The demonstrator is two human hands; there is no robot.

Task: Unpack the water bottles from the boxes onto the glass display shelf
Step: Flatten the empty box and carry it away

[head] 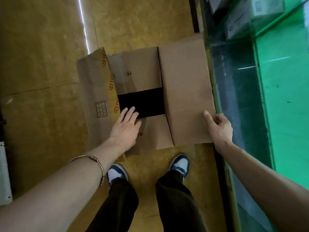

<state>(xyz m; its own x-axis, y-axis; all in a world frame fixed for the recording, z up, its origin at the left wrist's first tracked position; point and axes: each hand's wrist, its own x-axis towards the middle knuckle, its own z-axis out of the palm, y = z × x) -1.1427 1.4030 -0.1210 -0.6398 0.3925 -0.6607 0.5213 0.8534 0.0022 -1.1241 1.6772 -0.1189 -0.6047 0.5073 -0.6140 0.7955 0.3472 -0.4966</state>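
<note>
A brown cardboard box stands on the floor in front of my feet, its flaps folded outward and a dark gap showing between the inner flaps. No bottle shows inside the gap. My left hand lies with straight fingers on the near inner flap, fingertips reaching over the dark gap. My right hand is at the near right corner of the wide right flap; its thumb lies on top of the flap and the fingers are curled at the flap's edge. The glass display case stands directly to the right of the box.
The floor is yellowish-brown. Boxes sit behind the case's glass at the upper right, and a green surface fills its right side. My two feet in blue and white shoes stand just short of the box.
</note>
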